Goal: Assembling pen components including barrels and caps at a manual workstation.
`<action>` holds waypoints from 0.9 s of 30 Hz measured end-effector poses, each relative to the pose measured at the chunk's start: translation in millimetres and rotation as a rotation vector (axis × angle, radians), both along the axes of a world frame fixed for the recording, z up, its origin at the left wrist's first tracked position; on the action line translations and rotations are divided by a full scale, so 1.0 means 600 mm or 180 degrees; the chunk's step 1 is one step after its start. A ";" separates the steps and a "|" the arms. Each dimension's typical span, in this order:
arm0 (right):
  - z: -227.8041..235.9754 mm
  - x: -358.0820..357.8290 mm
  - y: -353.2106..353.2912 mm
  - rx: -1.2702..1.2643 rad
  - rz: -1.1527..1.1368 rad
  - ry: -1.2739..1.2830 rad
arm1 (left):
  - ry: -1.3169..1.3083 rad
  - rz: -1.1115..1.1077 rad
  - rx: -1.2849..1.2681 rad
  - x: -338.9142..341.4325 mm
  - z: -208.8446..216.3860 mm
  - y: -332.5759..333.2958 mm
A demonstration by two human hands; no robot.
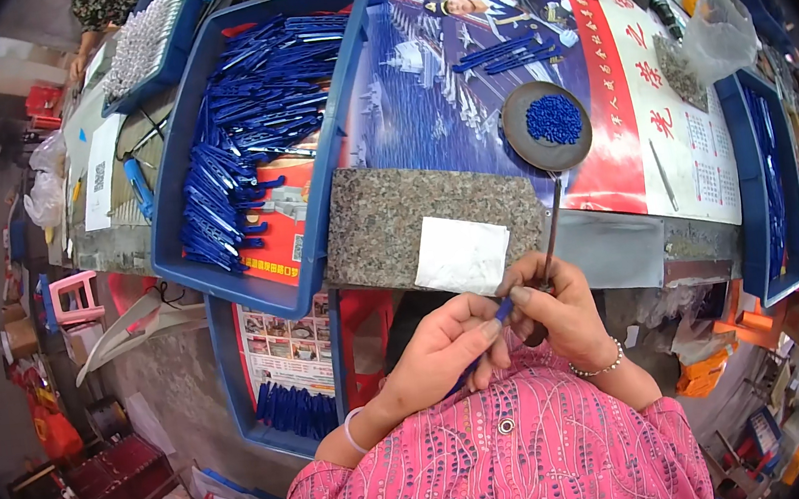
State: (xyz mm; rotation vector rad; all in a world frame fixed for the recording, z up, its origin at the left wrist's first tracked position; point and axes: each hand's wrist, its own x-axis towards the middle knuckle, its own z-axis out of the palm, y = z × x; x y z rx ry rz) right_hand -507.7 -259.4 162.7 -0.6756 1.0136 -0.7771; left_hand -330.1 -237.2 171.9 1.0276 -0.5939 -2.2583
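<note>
In front of my pink patterned shirt, my left hand (450,344) is closed round a slim blue pen-like piece (504,310), whose rear end shows below the fingers. My right hand (564,308) pinches close to the front tip of that piece. A thin dark metal rod tool (553,227) is also in the right hand, pointing up and away; its brown lower end is partly hidden. Just beyond both hands, a white folded paper (462,250) lies on a speckled stone slab (386,214). What the fingertips press together is hidden.
A big blue tray (165,239) of blue pen-like pieces (249,99) stands left. Beyond the slab, a round dish (517,137) holds small blue parts (554,120); several loose blue pieces (510,54) lie farther back. A narrow blue bin (756,209) stands right, another tray (232,367) lower left.
</note>
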 end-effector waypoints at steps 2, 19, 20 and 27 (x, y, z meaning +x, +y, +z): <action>0.003 -0.005 0.004 -0.0034 -0.0075 -0.0040 | 0.0019 -0.0073 -0.0051 -0.001 0.005 -0.001; -0.011 -0.139 -0.008 0.0220 -0.1048 -0.0880 | 0.1184 -0.0702 0.1935 -0.134 -0.001 -0.104; -0.014 -0.146 -0.010 0.0154 -0.1005 -0.0937 | 0.1248 -0.0698 0.1956 -0.139 -0.003 -0.107; -0.031 -0.178 -0.022 0.0139 -0.1079 -0.1026 | 0.0652 -0.0801 0.1747 -0.178 0.005 -0.128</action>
